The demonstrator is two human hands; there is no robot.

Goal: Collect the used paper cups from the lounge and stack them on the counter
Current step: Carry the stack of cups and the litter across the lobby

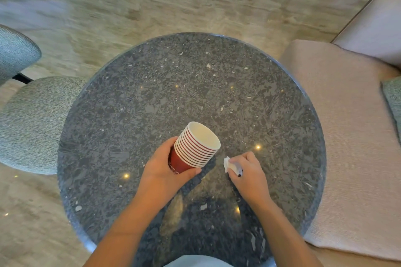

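Observation:
A stack of several red paper cups [196, 147] with white rims is tilted in my left hand [165, 169], which grips the lowest cup from the left side just above the round table [191, 84]. The cups' open mouths face up and to the right, and the top one looks empty. My right hand [247, 171] rests on the tabletop a little to the right of the stack, fingers closed on a small crumpled white paper scrap [230, 165] with a dark end. The two hands are close but apart.
The dark speckled stone table fills the middle. A grey-green upholstered chair [32, 123] stands at its left edge, another chair back [15, 52] farther left. A beige sofa [351, 136] with a green cushion [393, 102] borders the right. Pale marble floor lies beyond.

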